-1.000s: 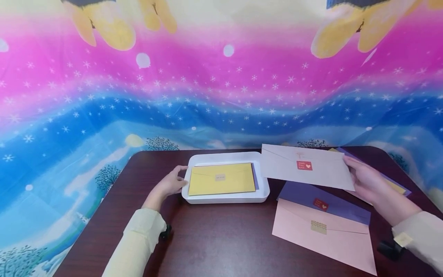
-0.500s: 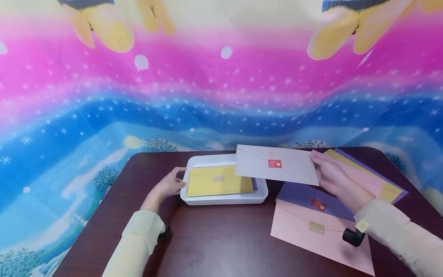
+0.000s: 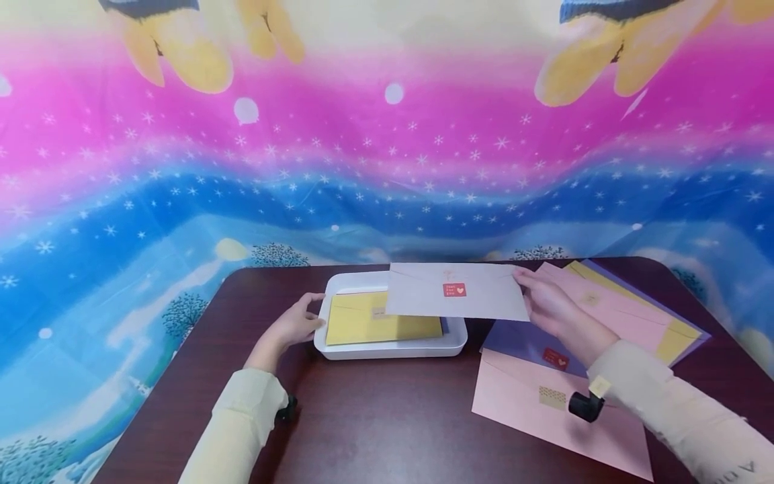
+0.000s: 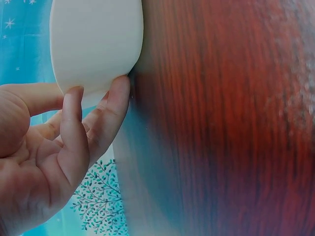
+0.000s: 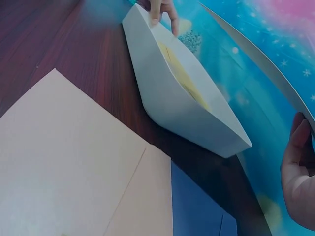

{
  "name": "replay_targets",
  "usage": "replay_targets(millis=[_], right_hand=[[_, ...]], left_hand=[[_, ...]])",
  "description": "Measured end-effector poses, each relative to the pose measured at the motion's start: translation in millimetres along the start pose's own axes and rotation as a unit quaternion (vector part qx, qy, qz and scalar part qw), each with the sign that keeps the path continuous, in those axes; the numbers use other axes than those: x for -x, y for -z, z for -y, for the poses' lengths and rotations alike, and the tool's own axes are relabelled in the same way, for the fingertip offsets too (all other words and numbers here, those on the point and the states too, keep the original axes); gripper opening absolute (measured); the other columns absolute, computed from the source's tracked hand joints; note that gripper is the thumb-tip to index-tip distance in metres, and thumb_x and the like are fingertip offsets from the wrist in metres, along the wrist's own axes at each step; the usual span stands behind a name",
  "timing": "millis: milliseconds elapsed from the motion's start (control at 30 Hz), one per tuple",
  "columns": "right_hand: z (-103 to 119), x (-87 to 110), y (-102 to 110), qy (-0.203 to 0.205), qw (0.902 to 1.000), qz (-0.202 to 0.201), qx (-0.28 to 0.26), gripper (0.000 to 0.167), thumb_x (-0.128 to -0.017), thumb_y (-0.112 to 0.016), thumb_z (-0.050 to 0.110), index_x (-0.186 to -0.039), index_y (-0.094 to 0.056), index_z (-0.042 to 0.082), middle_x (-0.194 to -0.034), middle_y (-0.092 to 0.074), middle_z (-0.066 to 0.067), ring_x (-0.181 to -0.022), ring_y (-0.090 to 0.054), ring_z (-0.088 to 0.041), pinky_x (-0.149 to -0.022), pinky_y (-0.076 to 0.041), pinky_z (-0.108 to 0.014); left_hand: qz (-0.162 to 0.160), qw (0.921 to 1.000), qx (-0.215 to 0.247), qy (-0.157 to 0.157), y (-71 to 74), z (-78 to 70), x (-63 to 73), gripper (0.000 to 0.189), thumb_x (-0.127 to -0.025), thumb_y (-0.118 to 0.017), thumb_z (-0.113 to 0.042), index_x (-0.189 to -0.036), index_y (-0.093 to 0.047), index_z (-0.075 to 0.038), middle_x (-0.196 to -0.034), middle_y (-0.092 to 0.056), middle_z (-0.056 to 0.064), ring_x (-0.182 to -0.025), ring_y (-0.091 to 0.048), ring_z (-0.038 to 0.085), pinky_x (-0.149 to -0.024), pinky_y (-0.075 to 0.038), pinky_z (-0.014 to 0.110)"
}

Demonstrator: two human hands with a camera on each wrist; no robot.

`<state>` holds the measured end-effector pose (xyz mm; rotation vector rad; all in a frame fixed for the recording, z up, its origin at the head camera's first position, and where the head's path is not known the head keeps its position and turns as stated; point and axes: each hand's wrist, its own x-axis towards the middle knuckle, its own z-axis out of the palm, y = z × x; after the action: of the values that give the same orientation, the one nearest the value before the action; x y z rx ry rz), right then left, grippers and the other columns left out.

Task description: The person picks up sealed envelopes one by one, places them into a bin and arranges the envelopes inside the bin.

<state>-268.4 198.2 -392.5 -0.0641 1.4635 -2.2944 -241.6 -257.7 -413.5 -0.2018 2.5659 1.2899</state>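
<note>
My right hand (image 3: 559, 308) pinches the right end of a white envelope (image 3: 423, 296) with a red heart sticker. The envelope hangs over the right part of a white tray (image 3: 393, 352). Inside the tray lies a yellow envelope (image 3: 359, 328), partly covered from view by the white one; a sliver of purple shows at its right edge. In the right wrist view the white envelope (image 5: 268, 64) appears nearly edge-on, above the tray. My left hand (image 3: 296, 321) holds the tray's left end between thumb and fingers; the left wrist view shows its fingertips against the tray wall (image 4: 98, 44).
Right of the tray, a pink envelope (image 3: 514, 386) overlaps a purple envelope (image 3: 520, 339). Behind the right forearm lies a fanned pile with a pink envelope (image 3: 623, 309) on top, yellow and purple beneath. The dark wooden table (image 3: 387, 417) ends at a patterned backdrop.
My right hand has carried the white envelope leftward, from beside the tray to over its right part. The fanned pile is more exposed. My left hand stays on the tray.
</note>
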Motion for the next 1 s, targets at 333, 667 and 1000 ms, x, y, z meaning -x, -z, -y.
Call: replay_targets(millis=[333,667,1000], right_hand=[[-13.1,-13.4,-15.6,0.010,0.9996,0.020,0.015,0.021,-0.113,-0.032,0.018,-0.134,-0.037,0.015,-0.101,-0.064,0.008,-0.091,-0.064,-0.006,-0.077,-0.055,-0.028],[-20.9,-23.0,-28.4,0.008,0.9967,0.065,0.049,0.040,-0.113,-0.026,0.012,-0.151,-0.022,0.000,-0.110,-0.062,0.003,-0.099,-0.065,-0.010,-0.084,-0.054,-0.029],[-26.7,-32.0,-39.5,-0.003,0.9959,0.066,0.062,0.050,-0.113,-0.024,0.011,-0.159,-0.010,-0.005,-0.114,-0.060,0.001,-0.102,-0.065,-0.008,-0.088,-0.053,-0.028]], left_hand=[[0.002,1.0000,0.006,0.000,-0.2,3.5,-1.1,0.060,-0.102,-0.058,-0.001,-0.156,-0.034,-0.006,-0.126,-0.061,0.028,-0.099,-0.065,0.027,-0.078,-0.056,0.032],[0.006,0.9999,0.011,-0.008,0.4,1.4,-1.3,0.059,-0.103,-0.057,-0.001,-0.157,-0.033,-0.006,-0.125,-0.061,0.029,-0.097,-0.066,0.027,-0.074,-0.055,0.031],[0.002,1.0000,0.001,-0.006,0.1,2.6,-2.3,0.060,-0.102,-0.057,-0.001,-0.157,-0.033,-0.007,-0.127,-0.060,0.028,-0.097,-0.066,0.026,-0.074,-0.056,0.032]])
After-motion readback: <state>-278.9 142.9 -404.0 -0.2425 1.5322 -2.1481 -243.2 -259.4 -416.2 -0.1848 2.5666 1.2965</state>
